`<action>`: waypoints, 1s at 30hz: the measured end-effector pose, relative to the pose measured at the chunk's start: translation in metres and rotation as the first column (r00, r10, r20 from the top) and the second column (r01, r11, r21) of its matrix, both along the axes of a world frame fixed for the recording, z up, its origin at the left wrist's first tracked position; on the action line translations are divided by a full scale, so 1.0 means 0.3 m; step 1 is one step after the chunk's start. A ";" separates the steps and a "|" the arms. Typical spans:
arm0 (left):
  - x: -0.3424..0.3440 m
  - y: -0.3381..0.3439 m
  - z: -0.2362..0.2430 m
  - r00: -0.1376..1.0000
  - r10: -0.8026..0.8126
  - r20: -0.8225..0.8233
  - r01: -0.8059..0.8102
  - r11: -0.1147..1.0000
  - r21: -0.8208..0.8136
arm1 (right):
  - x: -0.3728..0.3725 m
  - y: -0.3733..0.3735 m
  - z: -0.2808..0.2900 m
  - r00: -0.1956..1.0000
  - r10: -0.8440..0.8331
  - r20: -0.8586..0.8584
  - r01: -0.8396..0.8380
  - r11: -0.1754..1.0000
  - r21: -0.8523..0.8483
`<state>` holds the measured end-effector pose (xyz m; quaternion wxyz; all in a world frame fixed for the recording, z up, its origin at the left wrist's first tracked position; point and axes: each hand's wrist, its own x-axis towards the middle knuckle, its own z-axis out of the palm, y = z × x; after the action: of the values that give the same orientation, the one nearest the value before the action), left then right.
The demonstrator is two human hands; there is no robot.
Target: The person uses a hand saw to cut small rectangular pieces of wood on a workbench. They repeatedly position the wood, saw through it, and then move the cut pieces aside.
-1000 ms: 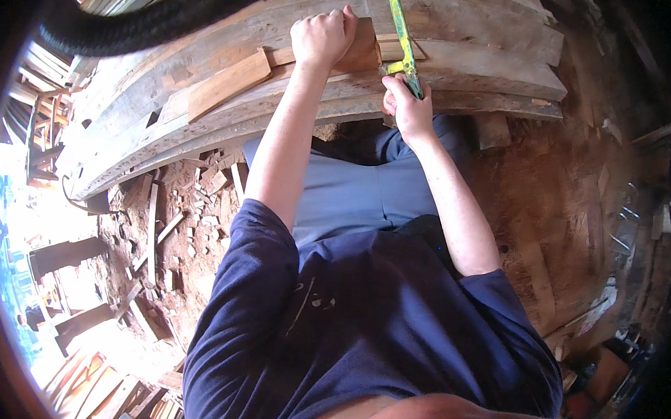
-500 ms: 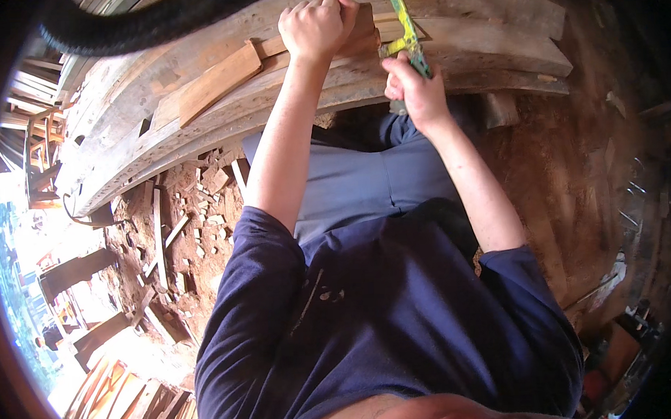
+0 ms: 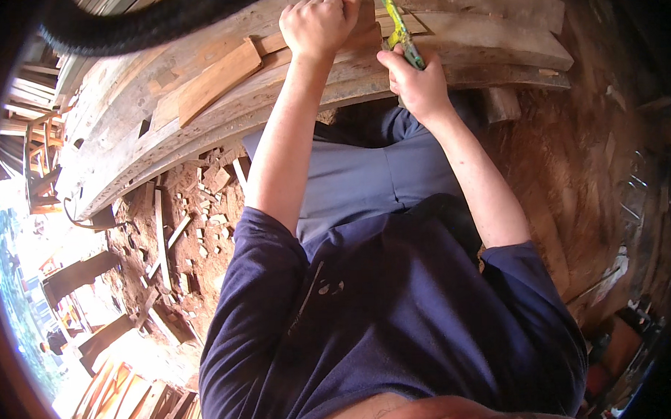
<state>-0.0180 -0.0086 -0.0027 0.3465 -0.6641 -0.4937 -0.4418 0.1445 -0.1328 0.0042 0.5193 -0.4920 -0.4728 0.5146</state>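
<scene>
My left hand (image 3: pixel 318 25) is closed and presses on a wooden block (image 3: pixel 366 32) that lies on the workbench (image 3: pixel 485 45). Its fingers curl over the block, and the thumb sticks up at the right. Just to the right, my right hand (image 3: pixel 420 85) is wrapped round the handle of what looks like a hacksaw (image 3: pixel 392 12), with a green and yellow frame. The frame points away from me, tilted, beside the block's right end. The blade cannot be made out, and the far end of the tool runs out of the picture.
A thin flat board (image 3: pixel 220 80) lies on the bench left of my left forearm. Small wood offcuts (image 3: pixel 214 221) and sticks are scattered on the dirt floor at the left. A thick dark hose-like band (image 3: pixel 144 31) crosses the top left. Stacked wood strips (image 3: pixel 113 398) lie at the lower left.
The hacksaw has shifted a little away from me and to the left, its frame turned slightly. My right hand has moved a little with it. My left hand stays on the block.
</scene>
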 end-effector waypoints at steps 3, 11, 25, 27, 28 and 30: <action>0.010 -0.026 0.010 1.000 0.022 -0.002 -0.022 1.000 0.017 | 0.039 0.017 -0.006 0.928 0.042 -0.371 -0.104 0.983 -0.148; 0.017 -0.032 0.060 0.998 0.044 0.043 -0.034 0.977 -0.209 | 0.032 -0.020 -0.053 0.987 0.030 -0.155 -0.040 0.997 -0.064; 0.017 -0.039 0.044 0.998 0.050 0.029 -0.044 0.986 -0.160 | 0.114 -0.142 0.039 0.993 0.093 -0.066 -0.093 0.996 0.009; 0.019 -0.057 0.047 0.999 -0.024 0.035 0.027 0.997 -0.068 | 0.068 -0.046 0.027 0.987 0.058 -0.153 -0.062 0.998 -0.022; 0.018 -0.057 0.049 0.999 -0.017 0.037 0.020 0.996 -0.086 | 0.047 -0.017 0.016 0.982 0.046 -0.182 -0.052 0.998 -0.030; 0.017 -0.043 0.053 0.999 0.002 0.047 0.004 0.991 -0.132 | 0.027 0.007 -0.004 0.980 0.076 -0.183 -0.076 0.997 0.005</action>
<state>-0.0128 -0.0215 0.0132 0.2899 -0.6752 -0.5296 -0.4239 0.1527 -0.1306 0.0030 0.5402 -0.4245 -0.4409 0.5776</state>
